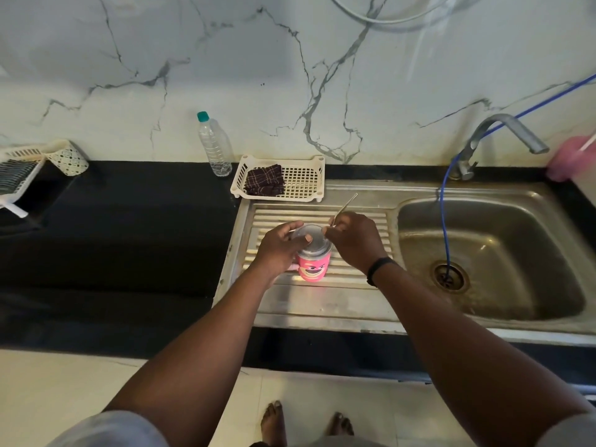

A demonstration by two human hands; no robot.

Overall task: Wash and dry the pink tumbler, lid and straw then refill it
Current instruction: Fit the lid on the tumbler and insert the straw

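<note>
My left hand [280, 250] curls over the clear lid [309, 237], thumb and fingers pressing its rim where it sits on the pink tumbler [312, 267]; the tumbler stands upright on the ribbed drainboard [361, 221], directly under both my hands. My right hand [354, 241] pinches the metal straw [345, 206], which slants up and away from my fingers. I judge this to be either taking the lid and straw off or fitting them back on; I cannot tell which. Either way the next move calls for a steady left hold on the lid rim while the right guides the straw through its hole. I cannot tell whether the tumbler holds anything. Beyond my hands a slatted white tray [306, 179] carries a folded dark cloth [265, 180]; left of that a plastic bottle [214, 146] looks nearly empty. To my right, the sink basin [503, 253] holds a blue hose [444, 221] running into the drain
</note>
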